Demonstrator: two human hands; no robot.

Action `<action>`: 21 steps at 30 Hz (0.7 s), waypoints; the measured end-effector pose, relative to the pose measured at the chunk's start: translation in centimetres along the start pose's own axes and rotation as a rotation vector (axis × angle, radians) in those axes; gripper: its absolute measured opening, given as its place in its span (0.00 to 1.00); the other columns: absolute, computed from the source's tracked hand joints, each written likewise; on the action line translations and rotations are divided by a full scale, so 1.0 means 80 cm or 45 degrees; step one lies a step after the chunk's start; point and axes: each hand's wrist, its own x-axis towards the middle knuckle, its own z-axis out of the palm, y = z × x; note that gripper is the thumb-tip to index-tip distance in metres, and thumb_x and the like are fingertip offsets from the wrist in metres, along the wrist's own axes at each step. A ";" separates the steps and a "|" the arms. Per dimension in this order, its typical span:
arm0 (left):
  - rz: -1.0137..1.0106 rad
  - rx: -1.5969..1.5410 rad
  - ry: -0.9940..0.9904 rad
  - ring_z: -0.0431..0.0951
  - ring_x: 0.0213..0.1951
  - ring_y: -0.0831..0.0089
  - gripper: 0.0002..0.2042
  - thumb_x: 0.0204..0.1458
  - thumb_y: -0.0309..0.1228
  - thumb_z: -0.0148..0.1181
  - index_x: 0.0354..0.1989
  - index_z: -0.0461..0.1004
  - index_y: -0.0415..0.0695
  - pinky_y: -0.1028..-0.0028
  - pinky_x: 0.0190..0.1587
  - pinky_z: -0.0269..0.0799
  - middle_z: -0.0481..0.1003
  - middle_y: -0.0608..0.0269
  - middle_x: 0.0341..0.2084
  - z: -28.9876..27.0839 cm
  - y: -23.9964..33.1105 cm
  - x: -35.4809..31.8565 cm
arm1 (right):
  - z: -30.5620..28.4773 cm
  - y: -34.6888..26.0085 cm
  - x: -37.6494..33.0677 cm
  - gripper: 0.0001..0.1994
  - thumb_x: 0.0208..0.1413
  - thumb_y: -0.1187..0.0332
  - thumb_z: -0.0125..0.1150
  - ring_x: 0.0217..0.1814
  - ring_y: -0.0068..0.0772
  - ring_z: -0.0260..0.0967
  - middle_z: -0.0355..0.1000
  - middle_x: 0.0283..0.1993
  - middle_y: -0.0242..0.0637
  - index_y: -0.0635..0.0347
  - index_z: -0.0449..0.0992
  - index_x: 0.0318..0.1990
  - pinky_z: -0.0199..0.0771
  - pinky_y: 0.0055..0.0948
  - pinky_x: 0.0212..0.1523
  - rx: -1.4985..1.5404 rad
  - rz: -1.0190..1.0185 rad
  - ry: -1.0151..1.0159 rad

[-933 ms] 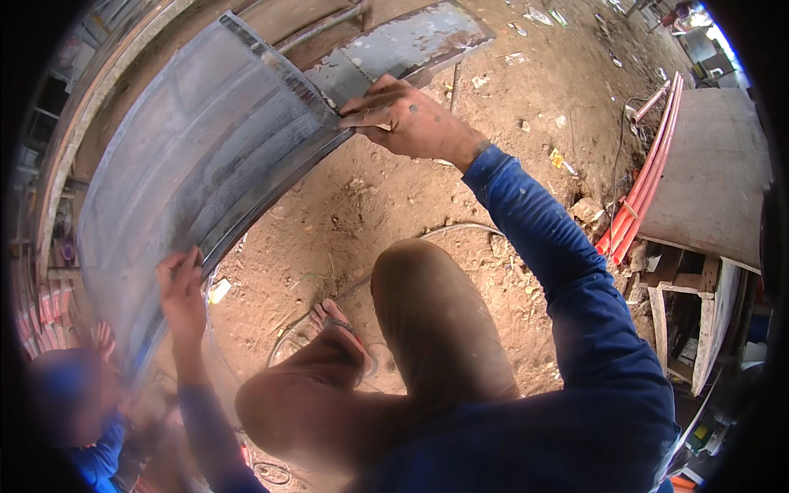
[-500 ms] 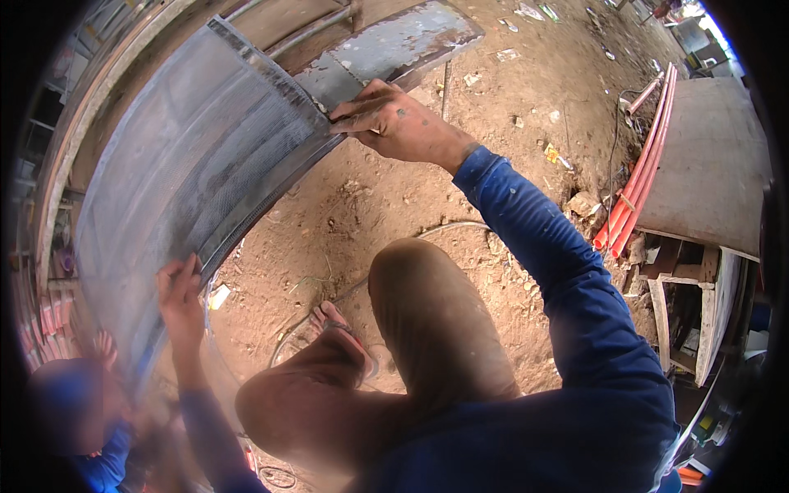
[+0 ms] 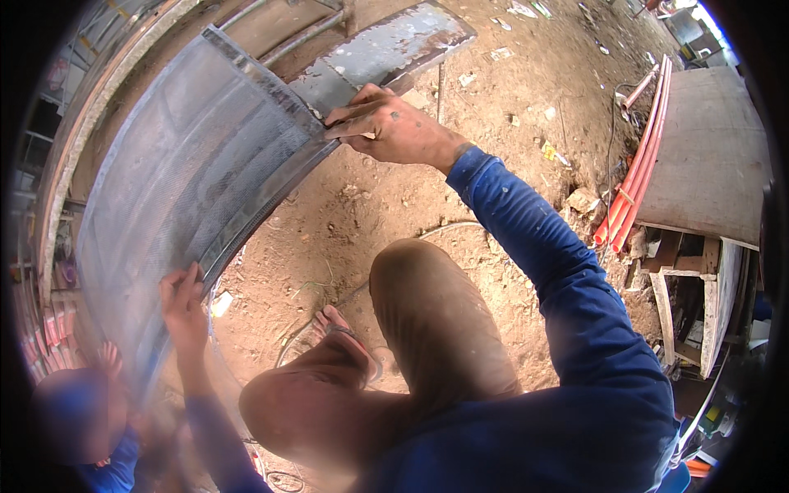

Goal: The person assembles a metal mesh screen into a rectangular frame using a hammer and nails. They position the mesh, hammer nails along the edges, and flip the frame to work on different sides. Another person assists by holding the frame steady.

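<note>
Right hand point(image 3: 393, 129) clamps shut on the far corner of the mesh panel point(image 3: 185, 189), left hand point(image 3: 182, 304) curls around its near edge. Panel looks light but wide and flexy, with sharp-looking metal edges – best held by the frame, not the mesh.

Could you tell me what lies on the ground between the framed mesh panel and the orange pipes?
In the head view, between the mesh panel and the orange pipes lies bare dirt ground with scattered scraps, crossed by the right hand.
</note>
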 end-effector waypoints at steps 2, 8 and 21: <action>-0.004 0.027 -0.021 0.80 0.52 0.62 0.16 0.67 0.22 0.64 0.61 0.86 0.41 0.66 0.57 0.77 0.76 0.58 0.50 -0.001 -0.005 -0.001 | -0.004 -0.001 0.001 0.17 0.67 0.63 0.67 0.75 0.43 0.68 0.82 0.70 0.27 0.40 0.90 0.61 0.65 0.40 0.82 0.031 -0.005 0.003; 0.006 0.056 0.010 0.80 0.50 0.60 0.14 0.68 0.24 0.64 0.60 0.86 0.36 0.64 0.55 0.76 0.77 0.55 0.46 0.000 0.003 0.000 | -0.003 0.003 0.010 0.16 0.67 0.63 0.67 0.75 0.45 0.69 0.84 0.67 0.31 0.41 0.90 0.60 0.67 0.41 0.80 -0.005 -0.016 -0.053; 0.025 0.038 -0.031 0.80 0.51 0.61 0.17 0.65 0.21 0.65 0.61 0.86 0.41 0.64 0.57 0.77 0.76 0.59 0.49 -0.001 -0.011 -0.001 | -0.002 0.006 0.008 0.19 0.64 0.68 0.73 0.70 0.41 0.72 0.84 0.67 0.23 0.36 0.90 0.61 0.78 0.38 0.74 -0.065 -0.097 0.005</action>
